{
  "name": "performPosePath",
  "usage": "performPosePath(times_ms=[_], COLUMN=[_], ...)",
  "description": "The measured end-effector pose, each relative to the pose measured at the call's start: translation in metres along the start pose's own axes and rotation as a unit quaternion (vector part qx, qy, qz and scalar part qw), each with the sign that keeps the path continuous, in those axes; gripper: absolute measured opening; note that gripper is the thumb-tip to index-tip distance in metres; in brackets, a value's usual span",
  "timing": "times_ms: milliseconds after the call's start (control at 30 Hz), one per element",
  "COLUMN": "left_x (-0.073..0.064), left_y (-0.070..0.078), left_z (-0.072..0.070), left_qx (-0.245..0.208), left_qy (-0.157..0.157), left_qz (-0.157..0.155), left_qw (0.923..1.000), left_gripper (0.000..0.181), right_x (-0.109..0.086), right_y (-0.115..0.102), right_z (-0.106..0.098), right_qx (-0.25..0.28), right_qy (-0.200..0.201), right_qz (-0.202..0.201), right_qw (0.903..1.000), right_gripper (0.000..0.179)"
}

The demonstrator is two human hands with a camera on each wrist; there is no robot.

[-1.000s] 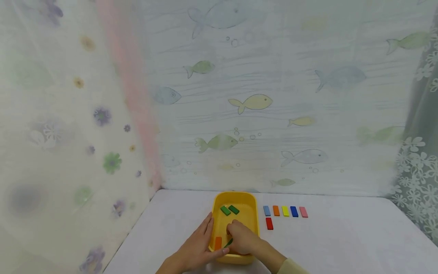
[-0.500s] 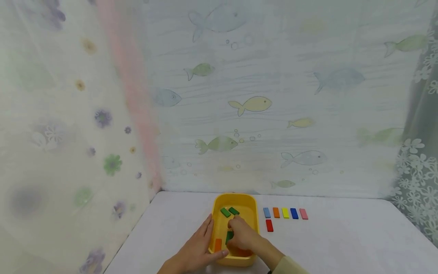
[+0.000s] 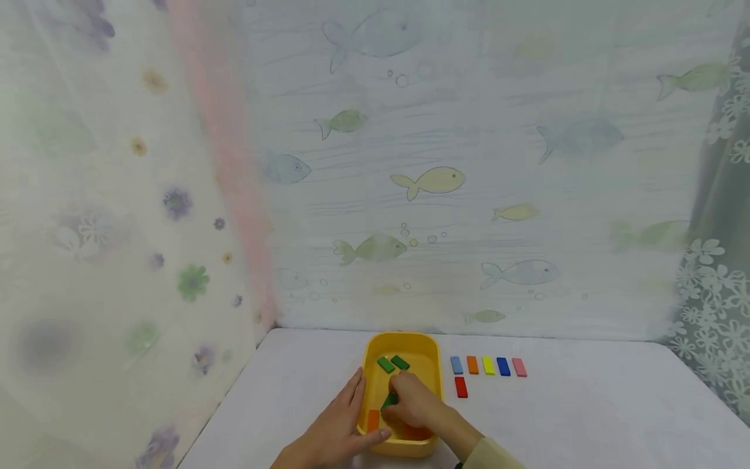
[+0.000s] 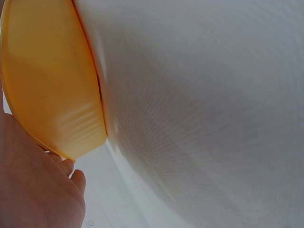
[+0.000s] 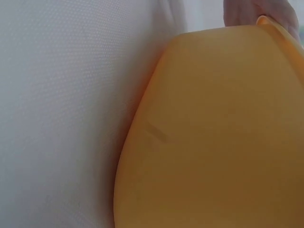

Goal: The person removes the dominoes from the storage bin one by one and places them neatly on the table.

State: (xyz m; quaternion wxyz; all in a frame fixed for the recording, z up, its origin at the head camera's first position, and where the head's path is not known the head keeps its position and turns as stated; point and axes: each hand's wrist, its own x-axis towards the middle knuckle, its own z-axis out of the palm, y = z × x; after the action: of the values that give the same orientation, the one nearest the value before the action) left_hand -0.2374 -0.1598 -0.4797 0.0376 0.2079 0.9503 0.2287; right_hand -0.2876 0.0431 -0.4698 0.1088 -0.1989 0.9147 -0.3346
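A yellow plastic tub (image 3: 431, 365) stands on the table, with my left hand (image 3: 340, 417) resting along its left rim in the head view. The left fingers lie straight and the thumb reaches over the front rim; the left wrist view shows that hand (image 4: 40, 185) against the tub's edge. Inside the tub, my right hand (image 3: 413, 400) pinches a green domino-like block (image 3: 388, 401), partly covered by the fingers. Two green blocks (image 3: 385, 365) lie towards the far end. An orange block (image 3: 373, 420) is near the left thumb. Something orange-red shows under the right hand.
Right of the tub, a row of several small blocks includes light blue (image 3: 456, 365), orange (image 3: 472, 365), yellow (image 3: 489, 365), dark blue (image 3: 503, 366) and pink (image 3: 519, 367). A red block (image 3: 461, 387) lies in front of the row. A fish-patterned curtain (image 3: 433, 273) hangs behind the table.
My right hand has shifted slightly away from me inside the tub, and the green block in its fingers has come into fuller view and turned. The left hand stays on the rim.
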Motion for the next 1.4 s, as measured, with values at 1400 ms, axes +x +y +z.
performPosePath(times_ms=[1400], left_x=[-0.001], left_y=[0.004], left_z=[-0.003], left_qx=[0.007], left_qy=[-0.006], left_qz=[-0.012], left_qw=[0.9999], left_gripper=[0.110], right_x=[-0.036], right_y=[0.008], right_z=[-0.056], right_qx=[0.099], right_qy=[0.068], right_qz=[-0.132], right_qw=[0.9839], right_gripper=[0.041])
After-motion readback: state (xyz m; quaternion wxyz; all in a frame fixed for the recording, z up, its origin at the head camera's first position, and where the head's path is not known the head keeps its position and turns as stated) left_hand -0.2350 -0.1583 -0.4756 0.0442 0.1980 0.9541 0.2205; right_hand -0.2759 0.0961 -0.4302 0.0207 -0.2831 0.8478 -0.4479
